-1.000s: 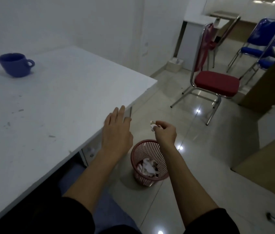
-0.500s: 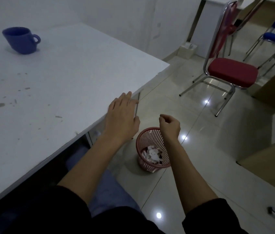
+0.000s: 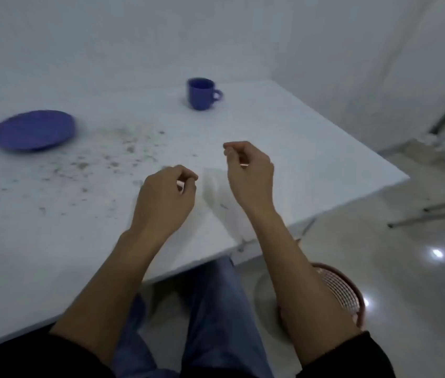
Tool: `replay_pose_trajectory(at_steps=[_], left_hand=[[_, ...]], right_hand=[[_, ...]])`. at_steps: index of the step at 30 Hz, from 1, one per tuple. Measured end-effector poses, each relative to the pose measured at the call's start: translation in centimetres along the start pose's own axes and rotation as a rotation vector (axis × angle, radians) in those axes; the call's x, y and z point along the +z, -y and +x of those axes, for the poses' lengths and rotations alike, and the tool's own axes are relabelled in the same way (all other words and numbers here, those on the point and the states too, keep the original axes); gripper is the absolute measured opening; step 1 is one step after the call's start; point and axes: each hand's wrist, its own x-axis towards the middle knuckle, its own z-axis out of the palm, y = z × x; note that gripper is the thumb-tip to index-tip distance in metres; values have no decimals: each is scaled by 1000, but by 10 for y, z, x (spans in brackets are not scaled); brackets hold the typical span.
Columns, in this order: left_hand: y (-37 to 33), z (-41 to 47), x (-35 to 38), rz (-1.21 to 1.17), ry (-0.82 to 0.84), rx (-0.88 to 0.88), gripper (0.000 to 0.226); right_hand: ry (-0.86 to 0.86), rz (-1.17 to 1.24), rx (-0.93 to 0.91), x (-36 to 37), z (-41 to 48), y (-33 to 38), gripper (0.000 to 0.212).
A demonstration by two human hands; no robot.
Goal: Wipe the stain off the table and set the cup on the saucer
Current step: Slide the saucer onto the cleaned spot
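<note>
On white table (image 3: 284, 137), one blue cup (image 3: 201, 94), one blue saucer (image 3: 33, 130), scattered stain (image 3: 112, 159); two hands, left hand (image 3: 165, 196), right hand (image 3: 248, 170), fingers curled closed, empty.

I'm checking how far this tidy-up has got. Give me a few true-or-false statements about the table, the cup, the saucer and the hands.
1. The cup stands on the saucer. False: it stands on the bare table, well apart from the saucer.
2. Dark specks of the stain are still on the table. True.
3. The cup is upright with its handle pointing right in the picture. True.
4. The left hand holds the cup. False: it is loosely curled above the table, nowhere near the cup.
5. The right hand lies flat on the saucer. False: it hovers loosely curled over the table.
6. A red mesh bin stands on the floor. True.
</note>
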Motion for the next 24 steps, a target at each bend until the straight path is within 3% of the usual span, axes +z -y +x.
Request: replay_pose_trajectory(at_steps=[7, 15, 20, 24], left_hand=[[85, -6, -80, 296, -157, -251, 18], [117, -9, -92, 260, -257, -273, 14], [123, 26, -106, 83, -277, -531, 32], [134, 69, -126, -430, -377, -802, 55]], right_hand=[[550, -211, -268, 150, -5, 34, 20], [644, -401, -399, 199, -16, 35, 24], [638, -427, -473, 199, -18, 30, 22], [645, -428, -491, 200, -17, 28, 23]])
